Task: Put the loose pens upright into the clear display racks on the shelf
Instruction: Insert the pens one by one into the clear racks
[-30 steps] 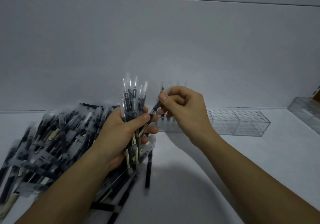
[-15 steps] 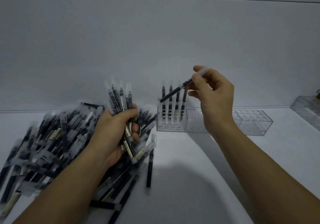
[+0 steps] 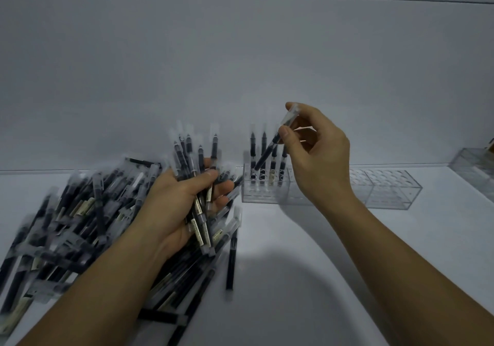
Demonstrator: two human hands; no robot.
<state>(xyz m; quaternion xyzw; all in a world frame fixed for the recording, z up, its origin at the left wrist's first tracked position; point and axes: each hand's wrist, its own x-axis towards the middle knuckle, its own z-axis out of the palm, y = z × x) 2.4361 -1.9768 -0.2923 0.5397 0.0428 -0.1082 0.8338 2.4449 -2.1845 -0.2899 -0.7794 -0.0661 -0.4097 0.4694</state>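
A big heap of loose black pens (image 3: 80, 220) with clear caps covers the left of the white shelf. My left hand (image 3: 181, 206) grips a bundle of pens (image 3: 195, 163) upright above the heap. My right hand (image 3: 318, 155) pinches a single pen (image 3: 270, 150) by its clear cap, tilted, its lower end over the left end of the clear rack (image 3: 387, 193). Several pens (image 3: 263, 158) stand upright in that end of the rack.
A second clear rack (image 3: 473, 166) sits at the far right edge. One pen (image 3: 232, 260) lies apart at the heap's right side. The white back wall rises close behind the racks.
My right hand took one pen from the bundle, lifted it rightward, and now has lowered and tilted it steeper over the rack's left end. My left hand sank slightly with its bundle.
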